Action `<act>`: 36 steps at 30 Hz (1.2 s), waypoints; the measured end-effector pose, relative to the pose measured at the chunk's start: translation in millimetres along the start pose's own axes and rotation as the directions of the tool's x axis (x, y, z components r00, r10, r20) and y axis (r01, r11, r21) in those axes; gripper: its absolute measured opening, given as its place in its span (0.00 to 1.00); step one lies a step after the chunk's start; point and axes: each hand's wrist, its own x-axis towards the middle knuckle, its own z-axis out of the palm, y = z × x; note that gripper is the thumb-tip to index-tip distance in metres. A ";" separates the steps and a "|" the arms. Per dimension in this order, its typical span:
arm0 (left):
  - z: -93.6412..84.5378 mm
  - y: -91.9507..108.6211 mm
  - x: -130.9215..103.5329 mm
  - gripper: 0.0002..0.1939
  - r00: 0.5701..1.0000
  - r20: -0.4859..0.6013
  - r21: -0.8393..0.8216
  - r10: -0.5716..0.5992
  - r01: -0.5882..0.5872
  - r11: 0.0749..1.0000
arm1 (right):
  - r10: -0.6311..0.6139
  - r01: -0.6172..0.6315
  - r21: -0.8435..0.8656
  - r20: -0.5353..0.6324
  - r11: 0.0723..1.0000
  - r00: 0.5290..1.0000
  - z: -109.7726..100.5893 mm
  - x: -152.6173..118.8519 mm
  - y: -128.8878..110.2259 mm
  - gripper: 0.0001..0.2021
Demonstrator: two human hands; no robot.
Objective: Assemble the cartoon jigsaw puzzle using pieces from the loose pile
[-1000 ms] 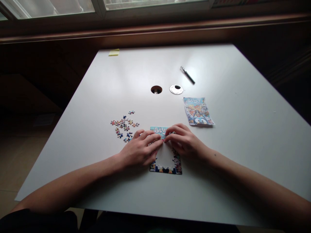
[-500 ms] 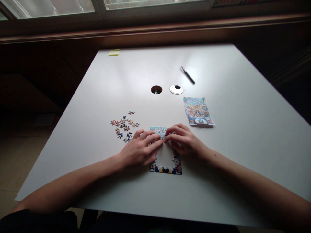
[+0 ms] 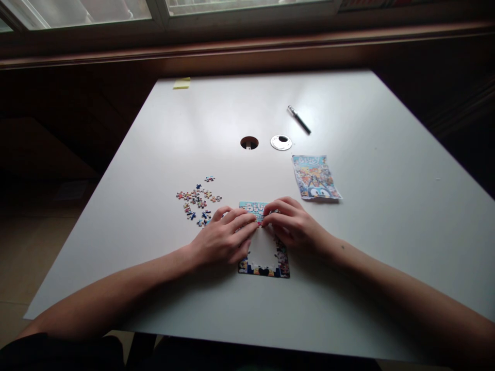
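"Since the table (image 3: 386, 232) fills most of the view, where do the hands lie?"

"Both are over the puzzle (image 3: 265, 271), which lies flat on the table's near half, joined round its edges with tabletop showing inside. The left hand (image 3: 222, 237) reaches across its left side, fingers outstretched; the right hand (image 3: 299, 224) curls its fingers over the upper right. Their fingertips nearly meet, but I can't tell whether either pinches anything."

"What could go wrong?"

"Uneven pressure from the two hands could buckle the thin puzzle or pop a joint, I'd judge. The left hand, just beside the loose pieces (image 3: 198, 200), might scatter some if it slid outward."

"And the count?"

"One table, two hands, one puzzle, one printed sheet (image 3: 316, 176), one pen (image 3: 299, 120), one cover (image 3: 275, 145), one hole (image 3: 249, 142), one note (image 3: 181, 83). The loose pieces overlap too much to count."
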 end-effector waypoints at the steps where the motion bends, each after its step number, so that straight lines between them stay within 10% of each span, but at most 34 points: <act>1: 0.7 -0.3 -0.7 0.21 0.999 -0.029 0.000 0.014 -0.014 1.000 | -0.002 0.002 0.003 -0.003 1.000 1.000 0.1 0.0 0.1 0.10; 7: -2.1 2.7 -2.4 0.16 0.973 -0.210 -0.130 0.100 -0.129 0.983 | 0.004 -0.004 0.042 -0.016 0.999 1.000 0.7 0.0 1.9 0.10; 12: -30.1 -5.4 0.1 0.11 0.911 -0.366 -0.437 -0.188 0.010 0.899 | 0.015 -0.013 0.139 -0.014 0.990 1.000 -3.3 2.7 1.6 0.12; 23: -76.2 -61.7 -34.0 0.10 0.984 0.126 -0.085 -0.126 0.138 0.987 | 0.293 -0.209 0.426 -0.143 0.880 0.945 -4.1 -2.4 9.5 0.13; 36: -68.0 -66.6 -36.5 0.06 0.970 0.199 -0.047 -0.141 0.153 0.987 | 0.363 -0.259 0.459 -0.153 0.850 0.919 -4.3 -2.5 9.1 0.13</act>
